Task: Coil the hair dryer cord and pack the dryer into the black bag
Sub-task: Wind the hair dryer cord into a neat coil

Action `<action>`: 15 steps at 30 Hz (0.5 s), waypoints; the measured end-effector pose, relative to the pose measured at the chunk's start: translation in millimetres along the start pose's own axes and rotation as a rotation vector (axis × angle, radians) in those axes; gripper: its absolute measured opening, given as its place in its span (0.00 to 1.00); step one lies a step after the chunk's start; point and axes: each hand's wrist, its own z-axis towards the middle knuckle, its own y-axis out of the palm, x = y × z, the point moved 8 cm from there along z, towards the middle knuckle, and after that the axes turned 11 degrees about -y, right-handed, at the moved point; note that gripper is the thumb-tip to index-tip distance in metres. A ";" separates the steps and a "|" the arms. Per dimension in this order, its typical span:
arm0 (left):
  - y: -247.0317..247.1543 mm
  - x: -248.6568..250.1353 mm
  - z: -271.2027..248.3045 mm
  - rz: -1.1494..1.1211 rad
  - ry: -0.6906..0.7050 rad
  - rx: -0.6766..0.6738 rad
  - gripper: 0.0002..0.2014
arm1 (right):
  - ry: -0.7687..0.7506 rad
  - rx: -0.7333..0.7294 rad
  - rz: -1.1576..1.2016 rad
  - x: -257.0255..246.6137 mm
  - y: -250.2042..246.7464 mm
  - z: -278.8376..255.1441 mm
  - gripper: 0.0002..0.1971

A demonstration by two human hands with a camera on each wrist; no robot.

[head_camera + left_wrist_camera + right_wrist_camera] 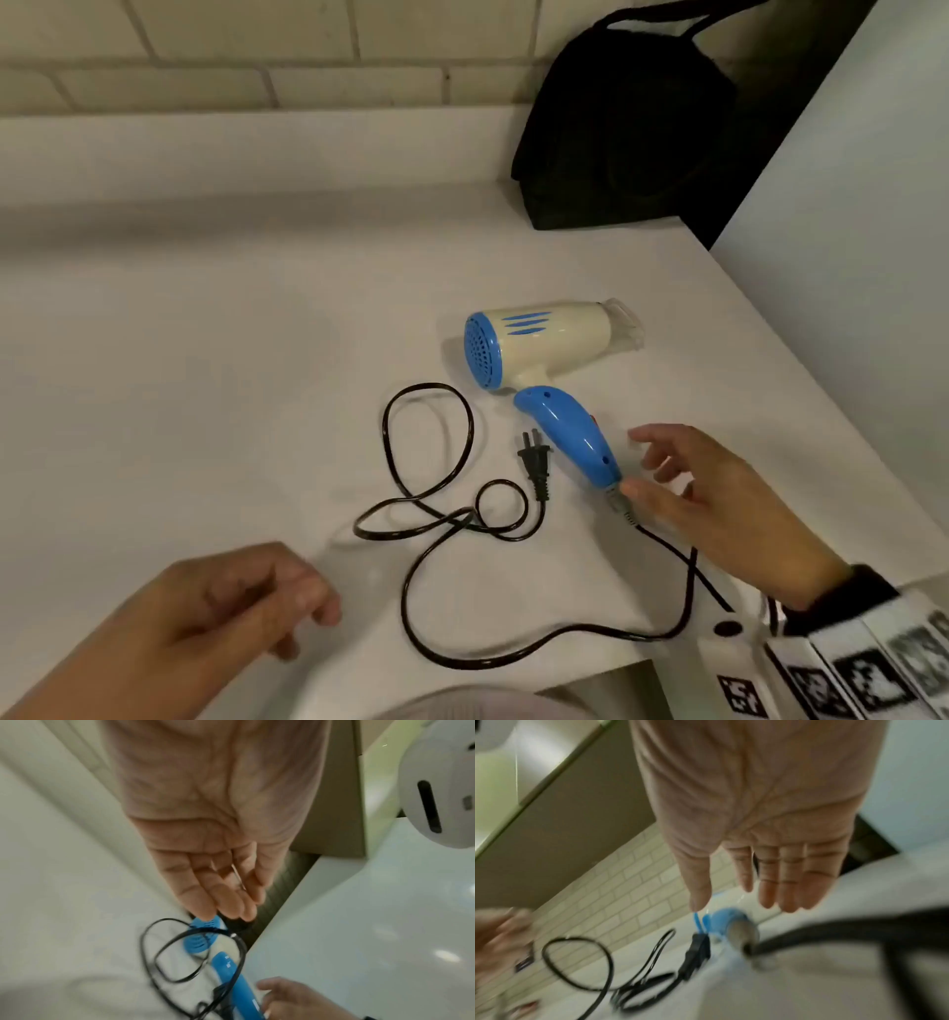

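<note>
A cream and blue hair dryer (549, 354) lies on its side on the white counter (205, 385), its blue handle (570, 437) pointing toward me. Its black cord (431, 519) sprawls in loose loops to the left, the plug (535, 465) lying beside the handle. My right hand (683, 483) hovers open at the handle's cord end, thumb near the strain relief, holding nothing. My left hand (246, 596) floats low at the near left, fingers loosely curled and empty. The black bag (621, 133) stands at the back right corner. The wrist views show the dryer (203, 935) and cord (577, 963) beyond open fingers.
A tiled wall (257, 51) runs behind the counter. A tall white panel (847, 231) closes off the right side next to the bag. The counter's front edge (590, 678) is close below the cord's lowest loop.
</note>
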 end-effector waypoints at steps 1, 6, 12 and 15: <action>16.7 20.4 10.7 -0.080 0.020 -0.009 0.23 | 0.016 -0.049 -0.028 0.7 9.0 10.1 0.21; 60.6 74.6 51.5 -0.203 0.176 -0.112 0.10 | 0.046 -0.275 -0.139 -4.7 39.4 39.9 0.32; 116.8 76.3 101.2 -0.280 0.027 -0.325 0.04 | 0.053 -0.108 0.341 -23.1 31.0 44.8 0.18; 133.6 83.8 112.5 -0.504 -0.098 -0.460 0.11 | 0.000 -0.131 0.493 -44.7 41.5 40.9 0.20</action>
